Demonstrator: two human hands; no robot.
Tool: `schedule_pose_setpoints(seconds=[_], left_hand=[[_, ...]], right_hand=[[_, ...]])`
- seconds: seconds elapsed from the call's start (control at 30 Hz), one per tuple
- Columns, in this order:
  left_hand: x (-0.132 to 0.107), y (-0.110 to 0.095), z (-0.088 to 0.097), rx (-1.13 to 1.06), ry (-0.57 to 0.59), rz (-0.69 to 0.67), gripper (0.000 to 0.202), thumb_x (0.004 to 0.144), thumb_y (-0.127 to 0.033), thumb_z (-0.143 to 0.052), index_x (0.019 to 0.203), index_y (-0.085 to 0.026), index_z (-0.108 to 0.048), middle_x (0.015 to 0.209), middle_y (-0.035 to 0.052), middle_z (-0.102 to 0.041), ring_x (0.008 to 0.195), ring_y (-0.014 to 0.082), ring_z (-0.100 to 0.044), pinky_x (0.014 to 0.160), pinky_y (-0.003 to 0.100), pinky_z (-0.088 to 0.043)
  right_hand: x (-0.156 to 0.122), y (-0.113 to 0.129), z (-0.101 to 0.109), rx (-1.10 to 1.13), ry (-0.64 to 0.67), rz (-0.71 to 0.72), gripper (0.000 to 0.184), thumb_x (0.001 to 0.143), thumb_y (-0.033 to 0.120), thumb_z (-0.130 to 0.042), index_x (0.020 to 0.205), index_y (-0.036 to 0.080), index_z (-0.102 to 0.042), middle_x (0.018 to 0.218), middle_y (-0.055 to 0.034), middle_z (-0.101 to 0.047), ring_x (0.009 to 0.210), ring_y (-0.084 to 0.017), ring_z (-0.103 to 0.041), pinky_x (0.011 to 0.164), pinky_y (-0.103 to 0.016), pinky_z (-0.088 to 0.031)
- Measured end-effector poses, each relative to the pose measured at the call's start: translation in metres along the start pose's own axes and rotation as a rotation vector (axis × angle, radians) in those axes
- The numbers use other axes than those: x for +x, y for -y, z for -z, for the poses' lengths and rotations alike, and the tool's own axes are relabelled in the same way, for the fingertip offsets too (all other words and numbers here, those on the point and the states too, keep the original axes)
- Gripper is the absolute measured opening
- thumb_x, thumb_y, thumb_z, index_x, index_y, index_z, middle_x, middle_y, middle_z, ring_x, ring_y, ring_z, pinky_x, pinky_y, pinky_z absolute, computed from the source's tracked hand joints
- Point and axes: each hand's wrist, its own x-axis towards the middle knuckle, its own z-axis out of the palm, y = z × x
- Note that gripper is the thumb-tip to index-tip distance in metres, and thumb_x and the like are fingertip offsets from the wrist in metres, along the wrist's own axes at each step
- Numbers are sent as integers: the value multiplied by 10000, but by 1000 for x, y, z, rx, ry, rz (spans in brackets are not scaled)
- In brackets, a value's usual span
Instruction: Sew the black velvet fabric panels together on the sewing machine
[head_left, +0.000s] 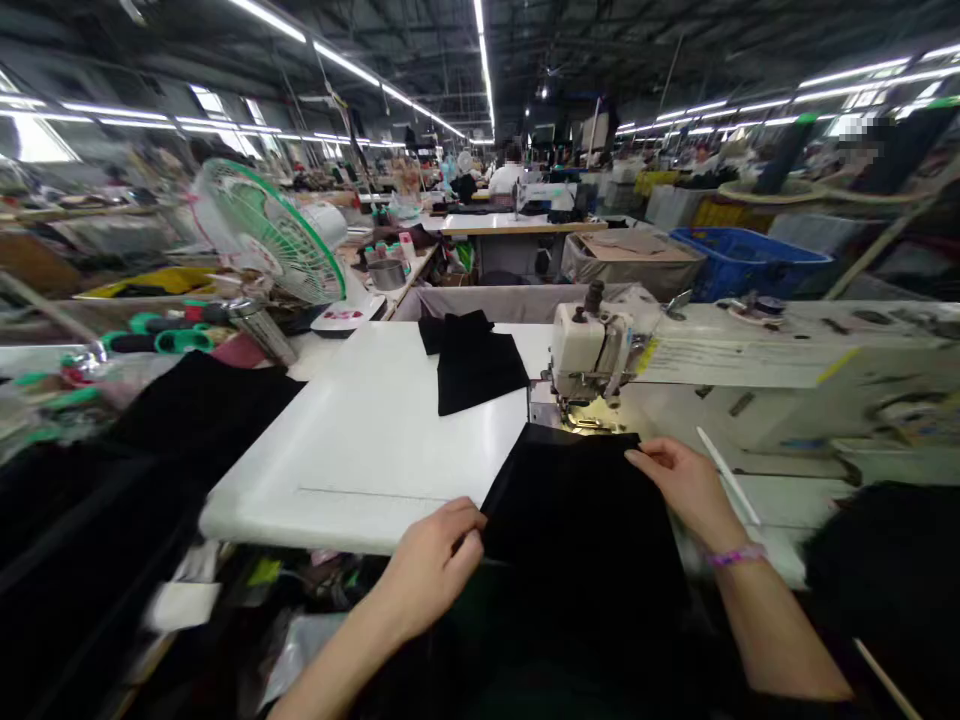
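Here, lower centre, the left hand (435,560) clamps its grip on the black rectangular cloth panel (577,500) at the white desk (360,440) rim, bare desktop upper left; the right hand (686,485) rests flat, grip unclenched, on its upper-right corner.

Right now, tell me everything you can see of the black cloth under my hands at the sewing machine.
The black cloth is a dark, matte, soft-looking piece. It lies flat on the white table and drapes over the table's near edge. Its far edge runs straight under the lit needle area of the sewing machine. The left hand pinches its left edge near the table's rim. The right hand rests its fingers on the far right corner. No seams or print can be made out.
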Motion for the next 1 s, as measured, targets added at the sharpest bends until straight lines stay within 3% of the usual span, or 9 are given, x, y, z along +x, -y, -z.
schedule_pose_setpoints(seconds=[0.13, 0.27, 0.37, 0.5, 0.6, 0.67, 0.77, 0.9, 1.0], left_hand=[[51, -3, -3, -162, -131, 54, 298, 773, -473, -672, 658, -212, -587, 855, 45, -550, 823, 241, -535, 825, 377, -406], [95, -5, -3, -457, -119, -62, 214, 584, -312, -811, 659, -204, -642, 1005, 83, -611, 1018, 285, -540, 950, 397, -404], [106, -12, -1, -632, 0, -129, 253, 634, -382, -786, 758, -198, -664, 899, 56, -643, 870, 234, -600, 839, 366, -471], [98, -28, -2, -917, 21, -235, 352, 682, -498, -774, 728, -187, -614, 907, 49, -655, 838, 201, -621, 824, 334, -487], [87, -37, 1, -1158, -111, -308, 287, 693, -394, -833, 690, -168, -657, 1046, 64, -667, 957, 203, -623, 890, 300, -465], [81, -40, 6, -1184, -190, -317, 218, 702, -341, -842, 700, -167, -711, 1076, 67, -677, 1000, 207, -623, 898, 281, -463], [73, -42, 17, -1073, -299, -267, 150, 687, -307, -842, 710, -182, -764, 967, 58, -702, 904, 188, -635, 820, 258, -482], [61, -49, 28, -806, -531, -193, 81, 657, -244, -803, 733, -215, -809, 890, 49, -728, 719, 141, -596, 640, 220, -455], [52, -54, 32, -730, -521, -117, 99, 646, -254, -782, 730, -209, -807, 842, 46, -739, 589, 111, -531, 530, 214, -411]], right_hand=[[-13, 21, 0, 19, 3, 42, 349, 689, 554, -699, 733, 209, -669, 672, -39, -691, 637, -218, -639, 629, -335, -506], [-41, 56, 14, -59, -83, 291, 265, 793, 495, -686, 765, 232, -701, 876, -53, -739, 737, -214, -682, 716, -322, -540], [-64, 82, 34, -167, -140, 524, 177, 848, 442, -693, 813, 272, -730, 980, -29, -753, 846, -215, -723, 809, -294, -556], [-81, 104, 60, -208, -155, 623, 134, 859, 441, -710, 846, 311, -736, 970, 17, -761, 817, -176, -741, 798, -216, -567], [-77, 110, 67, -206, -245, 571, 219, 818, 521, -722, 787, 306, -747, 919, 20, -775, 768, -175, -750, 750, -182, -577], [-71, 107, 68, -188, -295, 502, 285, 760, 573, -742, 727, 290, -750, 878, 4, -780, 735, -192, -750, 700, -186, -589], [-62, 95, 66, -103, -300, 374, 352, 680, 607, -774, 680, 257, -747, 860, -33, -779, 723, -227, -743, 693, -232, -612], [-52, 74, 56, 65, -312, 199, 389, 591, 599, -820, 679, 226, -754, 938, -61, -781, 811, -262, -743, 753, -271, -625], [-47, 61, 44, 164, -317, 84, 416, 556, 618, -816, 677, 222, -770, 966, -71, -784, 924, -294, -740, 811, -277, -617]])
